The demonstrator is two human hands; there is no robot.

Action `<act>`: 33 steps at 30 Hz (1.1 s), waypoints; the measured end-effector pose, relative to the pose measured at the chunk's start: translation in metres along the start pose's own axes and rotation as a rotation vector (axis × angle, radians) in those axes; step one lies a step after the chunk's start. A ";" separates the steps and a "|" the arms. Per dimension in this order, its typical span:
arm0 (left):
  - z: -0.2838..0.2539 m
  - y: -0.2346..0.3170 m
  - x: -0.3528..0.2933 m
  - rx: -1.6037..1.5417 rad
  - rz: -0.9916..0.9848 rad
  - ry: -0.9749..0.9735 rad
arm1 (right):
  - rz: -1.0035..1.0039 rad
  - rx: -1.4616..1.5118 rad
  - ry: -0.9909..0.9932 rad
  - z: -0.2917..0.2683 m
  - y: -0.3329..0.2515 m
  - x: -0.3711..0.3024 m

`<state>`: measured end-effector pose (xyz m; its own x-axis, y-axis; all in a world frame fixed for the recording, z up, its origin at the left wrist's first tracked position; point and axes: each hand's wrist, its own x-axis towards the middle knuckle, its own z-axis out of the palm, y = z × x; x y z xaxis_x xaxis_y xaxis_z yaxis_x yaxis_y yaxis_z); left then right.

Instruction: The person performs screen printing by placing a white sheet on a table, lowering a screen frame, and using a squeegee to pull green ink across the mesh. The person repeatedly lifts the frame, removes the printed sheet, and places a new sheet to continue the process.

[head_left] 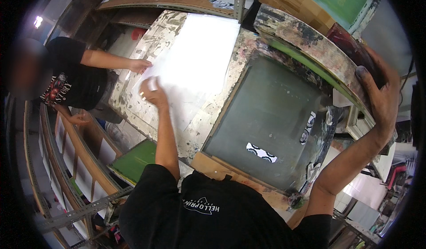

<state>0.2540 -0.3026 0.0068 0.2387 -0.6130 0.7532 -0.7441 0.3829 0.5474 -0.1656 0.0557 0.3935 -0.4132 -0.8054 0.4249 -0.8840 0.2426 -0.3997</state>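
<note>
My left hand [154, 95] hovers at the left side of a thin white sheet [177, 111], its fingers curved and apart; whether it touches the sheet I cannot tell. The sheet looks blurred and lies partly over a stack of white paper [206, 53] on the paint-spattered table [155, 40]. My right hand [380, 89] is raised at the right, gripping the edge of a tilted, paint-stained screen printing frame [310, 40]. Below the frame is a dark grey flat printing bed [266, 111] with two patterned black-and-white strips [262, 152] on it.
A co-worker's hand [141, 66] reaches to the paper's left edge. Racks with white sheets [84, 160] stand at the left, and another shelf [177, 0] runs along the back. Green screens lie at the lower left [135, 160] and far right [339, 2].
</note>
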 end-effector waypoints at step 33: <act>-0.037 0.181 -0.154 -0.169 0.579 -1.340 | -0.059 -0.028 0.070 0.005 0.004 -0.003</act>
<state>0.1054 -0.1134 0.0034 -0.8753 -0.4823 0.0354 -0.4299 0.8095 0.4000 -0.1672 0.0564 0.3862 -0.3731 -0.7796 0.5030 -0.9127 0.2111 -0.3500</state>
